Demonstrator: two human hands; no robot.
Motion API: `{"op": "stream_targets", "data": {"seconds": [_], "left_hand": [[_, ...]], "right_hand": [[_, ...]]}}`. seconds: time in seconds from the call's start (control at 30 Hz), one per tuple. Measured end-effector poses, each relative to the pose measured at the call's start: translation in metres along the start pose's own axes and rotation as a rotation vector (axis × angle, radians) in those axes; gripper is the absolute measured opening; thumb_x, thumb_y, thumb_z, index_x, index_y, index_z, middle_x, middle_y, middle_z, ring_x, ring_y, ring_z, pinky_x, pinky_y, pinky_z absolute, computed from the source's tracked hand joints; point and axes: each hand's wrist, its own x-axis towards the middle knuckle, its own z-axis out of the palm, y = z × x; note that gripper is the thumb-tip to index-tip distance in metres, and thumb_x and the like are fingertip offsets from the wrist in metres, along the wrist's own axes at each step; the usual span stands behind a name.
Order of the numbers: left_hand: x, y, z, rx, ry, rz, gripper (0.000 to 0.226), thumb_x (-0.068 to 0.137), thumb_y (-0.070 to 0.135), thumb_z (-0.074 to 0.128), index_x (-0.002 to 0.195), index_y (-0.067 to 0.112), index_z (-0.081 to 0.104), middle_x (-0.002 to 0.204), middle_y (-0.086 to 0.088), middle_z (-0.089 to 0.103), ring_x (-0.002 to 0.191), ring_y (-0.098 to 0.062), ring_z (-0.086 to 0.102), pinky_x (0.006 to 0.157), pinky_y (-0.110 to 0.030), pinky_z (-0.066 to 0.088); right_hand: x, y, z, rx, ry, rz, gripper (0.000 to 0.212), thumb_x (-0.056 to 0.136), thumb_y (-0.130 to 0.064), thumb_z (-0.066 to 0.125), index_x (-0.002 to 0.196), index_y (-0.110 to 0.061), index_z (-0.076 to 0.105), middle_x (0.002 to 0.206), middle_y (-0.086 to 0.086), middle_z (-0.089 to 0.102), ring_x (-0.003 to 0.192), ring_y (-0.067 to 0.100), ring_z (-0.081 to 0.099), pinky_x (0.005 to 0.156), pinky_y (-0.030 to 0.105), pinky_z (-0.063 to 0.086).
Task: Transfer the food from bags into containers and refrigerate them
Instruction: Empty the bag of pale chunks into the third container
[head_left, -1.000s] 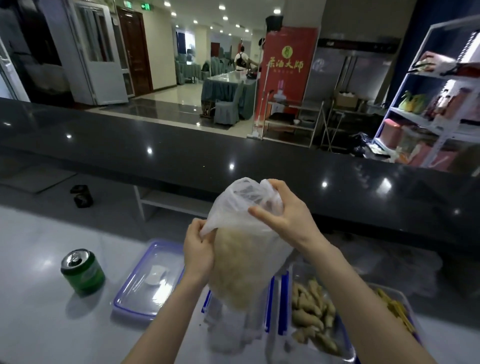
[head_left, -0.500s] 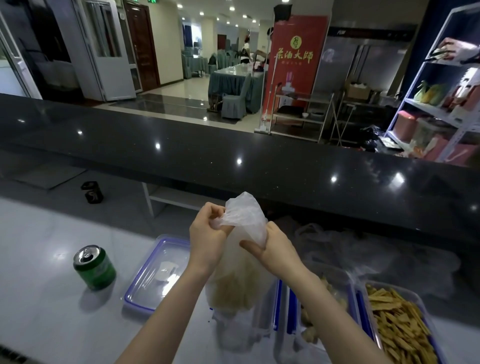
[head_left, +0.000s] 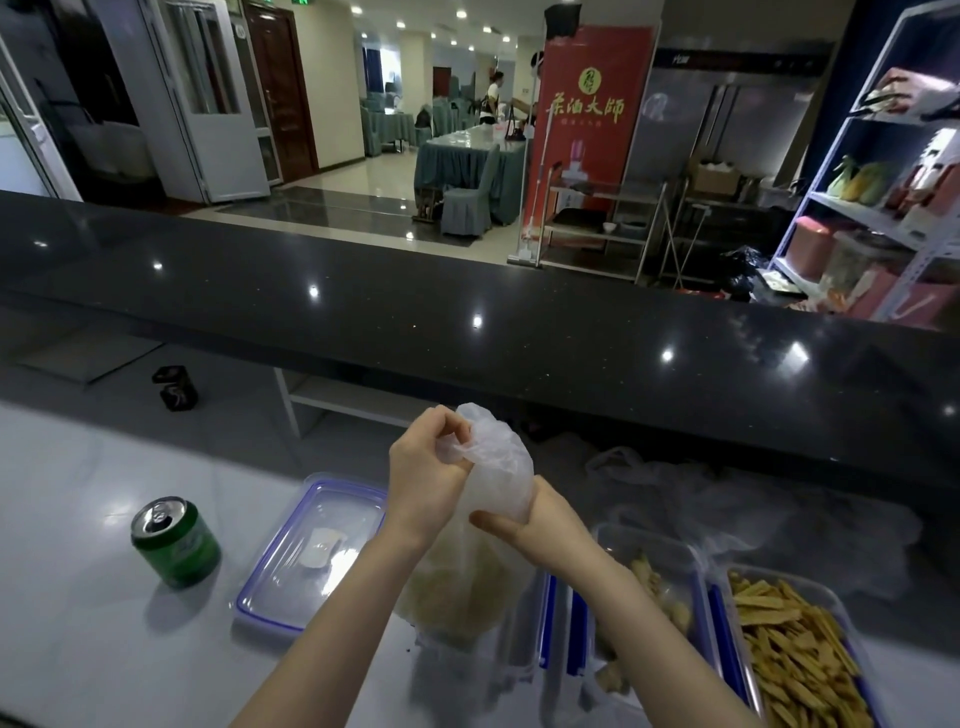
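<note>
Both hands pinch the bag (head_left: 493, 467) upright, left hand (head_left: 426, 467) at its neck, right hand (head_left: 540, 525) at four o'clock, food probably hanging toward six

red banner (head_left: 589, 114) with yellow characters "茶油大師", green exit sign (head_left: 300, 2) above door, unreadable

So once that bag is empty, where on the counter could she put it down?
Bare white counter lies left of the green can, and in front of the can and the flat lid. It is crowded to the right: two filled containers sit side by side, with crumpled bags behind them.
</note>
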Motion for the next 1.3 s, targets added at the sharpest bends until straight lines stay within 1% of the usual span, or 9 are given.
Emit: {"op": "stream_targets", "data": {"seconds": [0.23,0.33,0.43,0.63,0.73,0.83,1.03,1.17,1.3], "left_hand": [[-0.01,-0.01,0.009,-0.015,-0.126,-0.052,0.03,0.069,-0.01,0.066,0.076,0.019,0.06,0.077,0.005,0.062,0.076,-0.003,0.058,0.069,-0.015,0.048],[-0.008,-0.004,0.012,-0.047,-0.261,-0.065,0.036,0.07,-0.001,0.072,0.091,0.026,0.061,0.09,0.009,0.065,0.088,-0.002,0.062,0.078,-0.018,0.053],[-0.009,-0.01,0.004,-0.052,-0.368,-0.06,0.054,0.064,0.011,0.08,0.107,0.035,0.058,0.105,0.015,0.064,0.102,0.0,0.06,0.086,-0.018,0.052],[-0.028,-0.063,-0.035,0.279,-0.543,-0.228,0.076,0.048,0.046,0.08,0.116,0.054,0.046,0.13,0.018,0.047,0.122,-0.002,0.044,0.1,-0.022,0.037],[-0.043,-0.083,-0.038,0.312,-0.5,-0.401,0.063,0.06,0.031,0.086,0.112,0.044,0.053,0.122,0.008,0.052,0.107,-0.01,0.055,0.091,-0.026,0.047],[-0.049,-0.084,-0.028,0.199,-0.404,-0.504,0.032,0.069,0.016,0.081,0.094,0.029,0.065,0.097,-0.001,0.066,0.07,-0.011,0.063,0.064,-0.029,0.056],[-0.047,-0.063,-0.001,0.195,-0.347,-0.316,0.027,0.076,0.004,0.068,0.079,0.031,0.066,0.077,-0.001,0.067,0.063,-0.011,0.054,0.059,-0.014,0.046],[-0.043,-0.049,0.005,0.14,-0.244,-0.21,0.028,0.076,-0.002,0.064,0.08,0.025,0.071,0.082,0.002,0.068,0.072,-0.009,0.059,0.064,-0.011,0.043],[-0.045,-0.04,0.004,0.085,-0.226,-0.138,0.024,0.071,-0.001,0.068,0.08,0.02,0.073,0.075,0.004,0.066,0.067,-0.007,0.058,0.06,-0.012,0.044]], "right_hand": [[-0.012,-0.005,-0.019,0.113,0.275,-0.202,0.114,0.062,-0.047,0.085,0.149,-0.04,0.012,0.156,-0.015,0.011,0.139,0.006,0.021,0.111,0.035,0.032],[-0.011,-0.015,-0.015,-0.038,0.133,-0.286,0.115,0.062,-0.041,0.085,0.147,-0.046,0.008,0.147,-0.016,0.033,0.134,0.006,0.03,0.11,0.034,0.035],[-0.006,-0.009,-0.013,-0.096,0.125,-0.228,0.078,0.076,-0.042,0.074,0.14,-0.044,0.029,0.114,-0.02,0.046,0.112,0.005,0.042,0.092,0.026,0.041],[0.001,0.035,-0.01,-0.327,0.162,-0.075,0.007,0.087,-0.027,0.053,0.093,-0.027,0.058,0.107,0.003,0.06,0.101,0.023,0.059,0.076,0.028,0.048],[0.001,0.045,-0.006,-0.563,0.108,-0.109,0.014,0.083,-0.023,0.054,0.093,-0.021,0.063,0.107,0.001,0.05,0.112,0.024,0.049,0.087,0.028,0.043],[-0.001,0.036,-0.001,-0.659,0.064,-0.188,0.037,0.078,-0.023,0.065,0.115,-0.022,0.061,0.147,-0.001,0.031,0.133,0.022,0.033,0.11,0.034,0.031],[-0.008,0.016,0.014,-0.046,-0.298,-0.128,0.107,0.064,-0.039,0.068,0.146,-0.05,0.001,0.145,-0.004,0.035,0.126,0.017,0.045,0.1,0.035,0.047],[-0.005,0.02,0.027,-0.092,-0.155,-0.105,0.095,0.065,-0.058,0.071,0.146,-0.038,0.027,0.144,-0.008,0.044,0.129,0.013,0.045,0.104,0.034,0.043],[0.004,0.018,0.017,-0.209,-0.149,-0.026,0.056,0.081,-0.035,0.07,0.131,-0.023,0.047,0.121,0.001,0.052,0.114,0.022,0.054,0.09,0.03,0.047]]}}
